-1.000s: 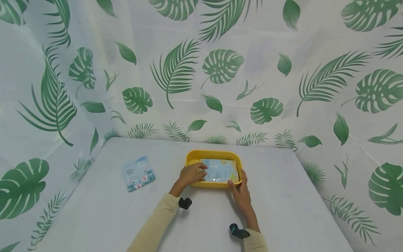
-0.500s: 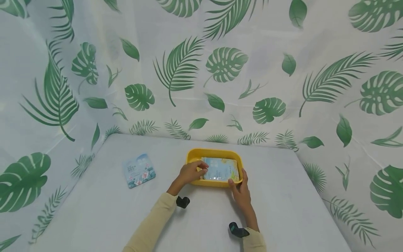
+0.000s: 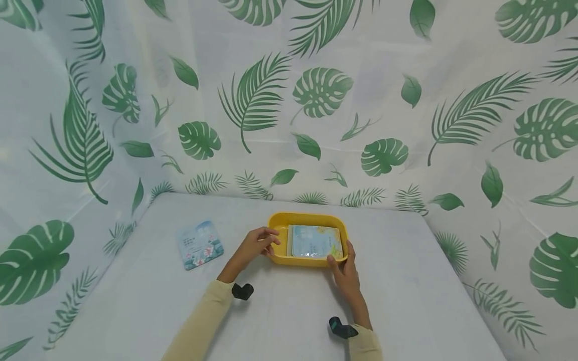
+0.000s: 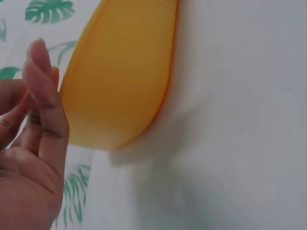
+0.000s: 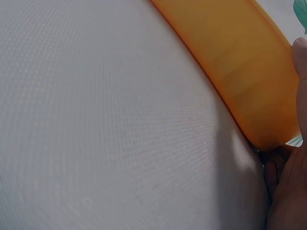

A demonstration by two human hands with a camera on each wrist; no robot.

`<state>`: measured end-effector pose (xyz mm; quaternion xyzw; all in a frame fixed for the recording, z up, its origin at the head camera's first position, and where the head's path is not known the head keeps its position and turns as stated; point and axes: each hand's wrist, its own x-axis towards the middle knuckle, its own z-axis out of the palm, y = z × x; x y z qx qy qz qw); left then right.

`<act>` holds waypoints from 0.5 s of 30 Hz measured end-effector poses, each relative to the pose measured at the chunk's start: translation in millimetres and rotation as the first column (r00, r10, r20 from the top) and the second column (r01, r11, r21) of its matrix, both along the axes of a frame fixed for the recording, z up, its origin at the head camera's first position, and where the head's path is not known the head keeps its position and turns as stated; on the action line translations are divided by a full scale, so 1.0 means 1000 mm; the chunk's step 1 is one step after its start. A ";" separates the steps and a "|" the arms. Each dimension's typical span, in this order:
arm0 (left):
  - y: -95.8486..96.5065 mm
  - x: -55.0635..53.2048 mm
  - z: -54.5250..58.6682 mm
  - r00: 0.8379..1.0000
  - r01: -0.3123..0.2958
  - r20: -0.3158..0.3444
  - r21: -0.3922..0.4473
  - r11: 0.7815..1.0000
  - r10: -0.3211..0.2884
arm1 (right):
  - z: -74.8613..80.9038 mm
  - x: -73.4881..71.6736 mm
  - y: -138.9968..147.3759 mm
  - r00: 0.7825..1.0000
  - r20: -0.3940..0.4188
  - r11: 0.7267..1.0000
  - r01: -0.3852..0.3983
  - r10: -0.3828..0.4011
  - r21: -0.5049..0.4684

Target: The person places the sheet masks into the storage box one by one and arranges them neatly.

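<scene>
A yellow plastic tray [image 3: 289, 261] with raised walls stands on the white table. In its right part lies a flat light-blue packet [image 3: 316, 241] with a yellow floral print, and the pale edge of another shows along its left side. My right hand [image 3: 346, 276] grips the tray's front right corner, thumb at the rim and fingers round the outer wall. Over the tray's left end is my left hand [image 3: 255, 245], fingers loosely bent and holding nothing; the left wrist view shows this hand [image 4: 36, 143] beside the yellow wall.
To the left on the table [image 3: 289, 316] lies a blue packet [image 3: 200, 245] with pink flowers. Behind the table hangs a white cloth [image 3: 271, 165] with green leaves. Black wrist cameras sit on both forearms, below cream sleeves [image 3: 198, 321].
My left hand has drawn back leftward from the packets to the tray's left end, baring the tray floor and the lower packet's edge. My right hand and the tray stay where they were.
</scene>
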<state>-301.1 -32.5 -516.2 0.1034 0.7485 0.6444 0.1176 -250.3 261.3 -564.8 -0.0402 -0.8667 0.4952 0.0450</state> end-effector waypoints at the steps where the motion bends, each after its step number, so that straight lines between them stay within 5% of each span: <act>1: -0.004 0.000 0.000 1.000 -0.018 -0.004 -0.008 1.000 0.018 | -0.001 0.000 0.000 1.000 -0.001 1.000 0.003 -0.003 0.004; 5: -0.026 0.001 -0.001 0.992 -0.125 -0.041 -0.071 0.990 0.122 | -0.002 -0.001 0.002 1.000 -0.001 1.000 0.003 -0.003 0.003; 8: -0.047 0.002 -0.002 0.974 -0.219 -0.098 -0.178 0.959 0.204 | -0.003 0.000 0.002 1.000 0.001 1.000 -0.005 0.005 -0.003; 12: -0.076 0.002 -0.004 0.942 -0.324 -0.204 -0.353 0.878 0.266 | -0.003 0.001 0.002 1.000 -0.014 1.000 0.001 -0.001 -0.003; 15: -0.098 0.003 -0.004 0.930 -0.354 -0.271 -0.477 0.805 0.248 | -0.003 0.001 0.004 1.000 -0.021 1.000 0.002 -0.002 0.000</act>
